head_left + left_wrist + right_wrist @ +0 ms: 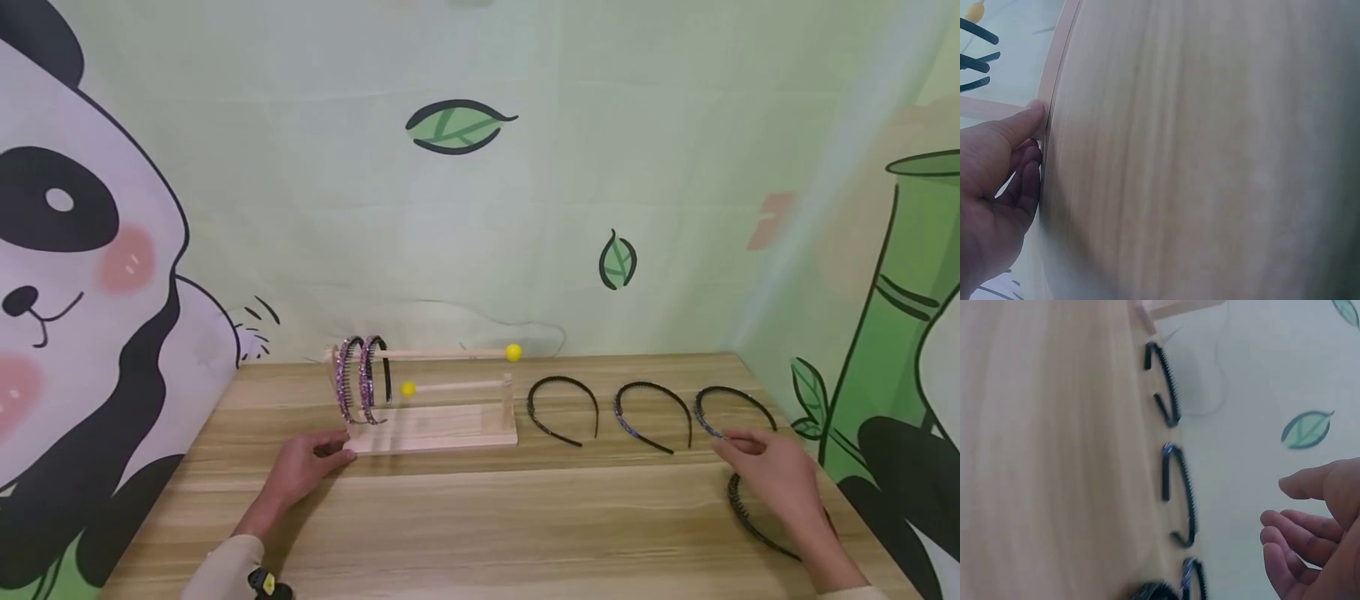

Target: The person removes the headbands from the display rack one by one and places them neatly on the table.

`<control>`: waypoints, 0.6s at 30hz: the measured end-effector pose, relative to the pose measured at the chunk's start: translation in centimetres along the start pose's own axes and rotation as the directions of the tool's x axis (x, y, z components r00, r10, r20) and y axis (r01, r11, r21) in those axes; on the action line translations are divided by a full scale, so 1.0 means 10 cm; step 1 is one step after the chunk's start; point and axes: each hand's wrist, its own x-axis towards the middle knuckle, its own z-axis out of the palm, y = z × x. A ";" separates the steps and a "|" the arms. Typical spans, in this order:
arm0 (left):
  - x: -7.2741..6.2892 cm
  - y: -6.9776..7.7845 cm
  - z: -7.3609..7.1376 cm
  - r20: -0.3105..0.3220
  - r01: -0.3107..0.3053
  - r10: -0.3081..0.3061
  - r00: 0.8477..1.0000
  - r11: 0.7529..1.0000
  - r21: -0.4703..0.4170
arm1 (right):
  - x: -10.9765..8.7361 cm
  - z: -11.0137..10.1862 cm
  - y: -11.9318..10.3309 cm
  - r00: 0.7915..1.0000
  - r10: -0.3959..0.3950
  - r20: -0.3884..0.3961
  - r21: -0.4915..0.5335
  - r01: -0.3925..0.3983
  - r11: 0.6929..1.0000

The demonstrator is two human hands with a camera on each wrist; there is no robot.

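Note:
My left hand (302, 468) grips the near left corner of a pale wooden headband stand (438, 432); its thumb lies on the base and its fingers curl at the edge. Two headbands, a glittery pink-purple headband (344, 383) and a similar headband (366, 385) beside it, hang on the stand's upper rod. At the right, my right hand (780, 473) is over the table with thumb and fingers apart, holding nothing. Its fingertips overlap the near end of a black headband with blue glitter (731, 390) in the head view. A toothed black headband (742, 517) lies partly hidden beneath that hand.
Between stand and right hand lie a black headband (562, 378) and a blue-glitter black headband (645, 385). The stand's two rods end in yellow balls (513, 352). Behind the wood-grain table (525, 533) hangs a backdrop (337, 208) printed with pandas, leaves and bamboo.

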 end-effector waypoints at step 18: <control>-0.01 0.02 -0.01 0.008 0.017 -0.017 1.000 1.000 0.007 | 0.11 0.23 -0.98 0.943 -0.290 -0.162 0.198 0.319 0.927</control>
